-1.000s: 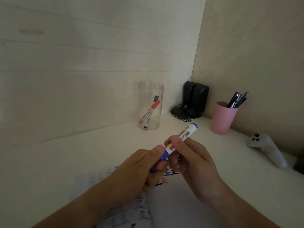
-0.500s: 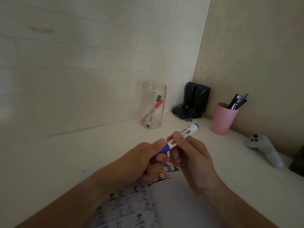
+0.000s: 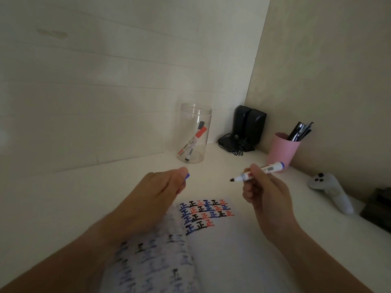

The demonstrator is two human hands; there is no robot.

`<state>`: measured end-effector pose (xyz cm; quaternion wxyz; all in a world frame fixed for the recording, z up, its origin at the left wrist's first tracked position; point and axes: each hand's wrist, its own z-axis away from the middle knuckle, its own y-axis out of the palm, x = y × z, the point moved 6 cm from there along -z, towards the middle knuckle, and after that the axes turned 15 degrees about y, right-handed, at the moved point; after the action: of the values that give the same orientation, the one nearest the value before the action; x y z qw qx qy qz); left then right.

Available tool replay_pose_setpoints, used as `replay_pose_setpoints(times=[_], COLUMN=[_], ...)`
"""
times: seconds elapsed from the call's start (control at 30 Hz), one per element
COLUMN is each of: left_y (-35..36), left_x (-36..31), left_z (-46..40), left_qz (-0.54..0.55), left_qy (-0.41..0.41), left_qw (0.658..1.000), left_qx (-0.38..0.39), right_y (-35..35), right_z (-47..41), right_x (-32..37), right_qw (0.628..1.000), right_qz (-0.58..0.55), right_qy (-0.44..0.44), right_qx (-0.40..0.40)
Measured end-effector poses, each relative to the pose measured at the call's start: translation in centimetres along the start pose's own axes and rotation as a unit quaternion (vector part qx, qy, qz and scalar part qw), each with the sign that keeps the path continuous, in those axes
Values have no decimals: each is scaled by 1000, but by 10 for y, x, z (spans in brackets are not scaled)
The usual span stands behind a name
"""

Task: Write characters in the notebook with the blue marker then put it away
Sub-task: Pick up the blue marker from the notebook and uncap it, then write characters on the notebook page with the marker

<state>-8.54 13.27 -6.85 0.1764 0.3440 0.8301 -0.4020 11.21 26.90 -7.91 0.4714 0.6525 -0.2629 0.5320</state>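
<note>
My right hand (image 3: 262,191) holds the blue marker (image 3: 259,172) above the desk, its bare dark tip pointing left. My left hand (image 3: 163,187) is closed around the marker's blue cap (image 3: 187,176), of which only a small edge shows past the fingers. The two hands are apart. Below them lies the open notebook (image 3: 222,240), its right page carrying rows of blue, black and red characters at the top. My left forearm covers part of the left page.
A clear plastic jar (image 3: 194,132) with a red and a black marker stands at the back wall. Black speakers (image 3: 247,127) sit in the corner, beside a pink cup (image 3: 282,151) of pens. A white controller (image 3: 330,193) and a dark box (image 3: 378,208) lie at the right.
The hands were together on the capped marker. Now they have pulled apart: the cap came off in my left hand and the marker's tip is bare in my right.
</note>
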Motion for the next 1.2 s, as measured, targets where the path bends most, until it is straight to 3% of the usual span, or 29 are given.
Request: replay_pose_setpoints(times=[0.07, 0.2, 0.43, 0.63, 0.8, 1.2], left_y=[0, 6, 8, 10, 17, 20], left_x=[-3, -1, 3, 10, 20, 27], left_z=[1, 1, 3, 7, 8, 9], left_qz=[-114, -240, -226, -218, -191, -187], left_qy=[66, 82, 110, 111, 95, 94], left_qw=[991, 966, 965, 963, 959, 958], left_qx=[0, 41, 78, 117, 183, 198], right_y=[6, 16, 30, -2, -1, 3], right_z=[1, 8, 18, 27, 26, 28], right_x=[-6, -4, 4, -24, -32, -32], right_qw=[999, 995, 977, 983, 972, 952], right_qz=[39, 93, 208, 180, 236, 307], right_qy=[-14, -33, -14, 22, 12, 0], right_qx=[10, 3, 35, -14, 19, 9])
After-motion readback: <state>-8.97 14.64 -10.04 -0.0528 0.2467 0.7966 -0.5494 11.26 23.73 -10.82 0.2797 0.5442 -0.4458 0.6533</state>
